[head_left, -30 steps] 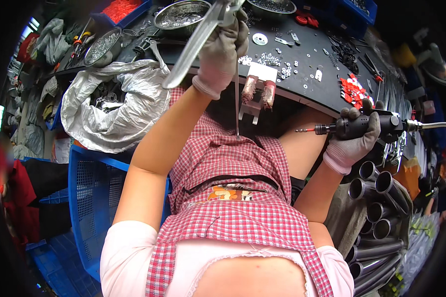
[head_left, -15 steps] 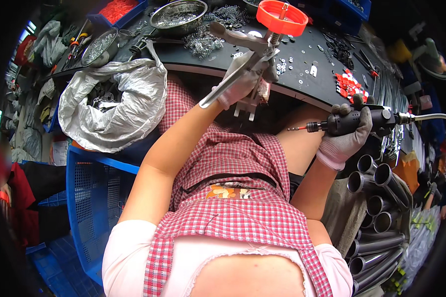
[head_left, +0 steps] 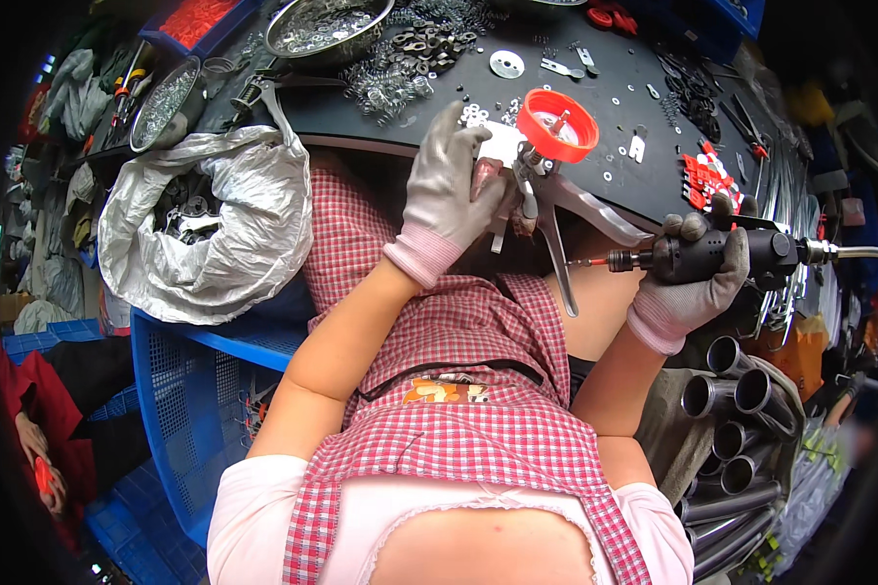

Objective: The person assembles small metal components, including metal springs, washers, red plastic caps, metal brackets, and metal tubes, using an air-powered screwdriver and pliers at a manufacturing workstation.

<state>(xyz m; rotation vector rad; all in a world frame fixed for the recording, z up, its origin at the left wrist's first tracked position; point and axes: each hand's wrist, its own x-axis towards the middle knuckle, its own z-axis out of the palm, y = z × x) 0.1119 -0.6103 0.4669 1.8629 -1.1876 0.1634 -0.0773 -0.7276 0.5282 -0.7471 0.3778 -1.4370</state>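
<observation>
My gloved left hand (head_left: pixel 437 190) grips the near-left side of what looks like a caulking gun handle, a metal piece with two long levers (head_left: pixel 595 210) and a red ring-shaped cap (head_left: pixel 557 127). Its index finger stretches up beside a pale plate (head_left: pixel 500 144) on that piece; part of the grip is hidden. The levers point right and toward me. In my gloved right hand (head_left: pixel 688 283) is a black pneumatic screwdriver (head_left: pixel 717 255), its fingers wrapped round the body. The bit (head_left: pixel 587 261) points left, close to the lower lever; I cannot tell whether they touch.
On the dark bench (head_left: pixel 595 102) lie springs (head_left: pixel 385 93), washers, red parts (head_left: pixel 709 177) and a metal bowl (head_left: pixel 327 27). A whitish sack (head_left: pixel 132 234) of metal parts sits left, above a blue crate (head_left: pixel 171 409). Dark tubes (head_left: pixel 741 390) are stacked right. Another person's hand (head_left: pixel 44 468) shows far left.
The caulking gun handle has turned so its levers point right instead of left, and its red cap is nearer me. My left hand has shifted its hold. The screwdriver has moved slightly right.
</observation>
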